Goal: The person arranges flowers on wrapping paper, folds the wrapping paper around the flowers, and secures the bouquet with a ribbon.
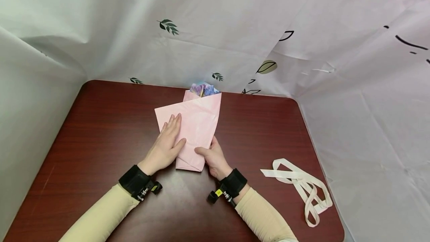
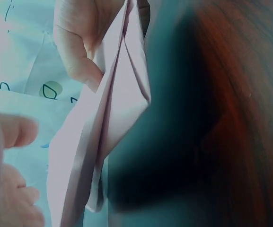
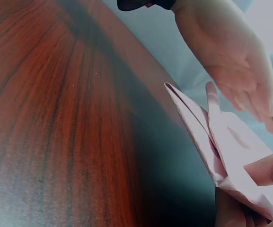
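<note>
A bouquet wrapped in pink paper (image 1: 198,122) lies on the table, with purple and blue flowers (image 1: 205,90) showing at its far end. My left hand (image 1: 164,146) is spread over the wrap's left side, fingers extended. At the lower right edge, my right hand (image 1: 215,158) pinches the wrap, thumb on top and fingers underneath. The folded paper (image 2: 122,90) appears edge-on in the left wrist view, its layers overlapping. In the right wrist view, the left hand (image 3: 235,61) is above the paper (image 3: 240,146).
A loosely looped white ribbon (image 1: 302,180) lies on the right side of the dark red wooden table (image 1: 107,130). Pale patterned sheeting (image 1: 208,33) hangs behind the table and along both sides. Each wrist carries a black strap with a small camera.
</note>
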`<move>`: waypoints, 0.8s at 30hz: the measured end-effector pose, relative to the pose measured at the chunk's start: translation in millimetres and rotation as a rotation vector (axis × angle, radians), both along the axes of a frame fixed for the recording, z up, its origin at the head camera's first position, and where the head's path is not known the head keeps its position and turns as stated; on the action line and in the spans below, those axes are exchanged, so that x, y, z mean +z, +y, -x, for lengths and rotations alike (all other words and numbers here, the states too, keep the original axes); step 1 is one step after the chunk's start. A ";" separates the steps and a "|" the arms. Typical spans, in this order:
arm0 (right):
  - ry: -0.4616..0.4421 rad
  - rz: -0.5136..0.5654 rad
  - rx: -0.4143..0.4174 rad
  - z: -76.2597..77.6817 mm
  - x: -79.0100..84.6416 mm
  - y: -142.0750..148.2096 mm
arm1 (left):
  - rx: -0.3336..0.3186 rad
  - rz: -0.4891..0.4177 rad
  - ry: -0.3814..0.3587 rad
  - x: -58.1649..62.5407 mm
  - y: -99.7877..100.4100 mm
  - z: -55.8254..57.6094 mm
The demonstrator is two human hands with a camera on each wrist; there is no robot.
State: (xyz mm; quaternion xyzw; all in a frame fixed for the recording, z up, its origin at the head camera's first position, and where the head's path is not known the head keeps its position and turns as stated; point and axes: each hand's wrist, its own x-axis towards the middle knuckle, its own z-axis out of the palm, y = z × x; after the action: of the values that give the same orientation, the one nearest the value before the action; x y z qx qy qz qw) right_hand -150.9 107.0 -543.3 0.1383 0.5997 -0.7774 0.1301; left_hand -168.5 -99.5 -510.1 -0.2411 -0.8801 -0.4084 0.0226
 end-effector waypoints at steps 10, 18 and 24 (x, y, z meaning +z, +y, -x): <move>0.001 -0.012 -0.027 -1.5 2.0 -0.1 | 0.073 -0.043 0.018 -0.9 -0.7 -1.9; -0.007 -0.030 -0.019 -0.2 0.9 -1.0 | 0.084 -0.017 0.019 -5.6 -1.0 -5.9; 0.017 0.004 0.019 -3.6 4.5 -12.0 | 0.094 -0.014 0.033 -0.2 -3.6 -7.8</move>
State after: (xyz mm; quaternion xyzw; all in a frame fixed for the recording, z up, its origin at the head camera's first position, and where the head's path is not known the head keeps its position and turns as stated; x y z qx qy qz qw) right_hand -147.3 95.0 -538.7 0.1259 0.6006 -0.7783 0.1327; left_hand -160.7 -103.0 -510.3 -0.2058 -0.8871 -0.4092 0.0579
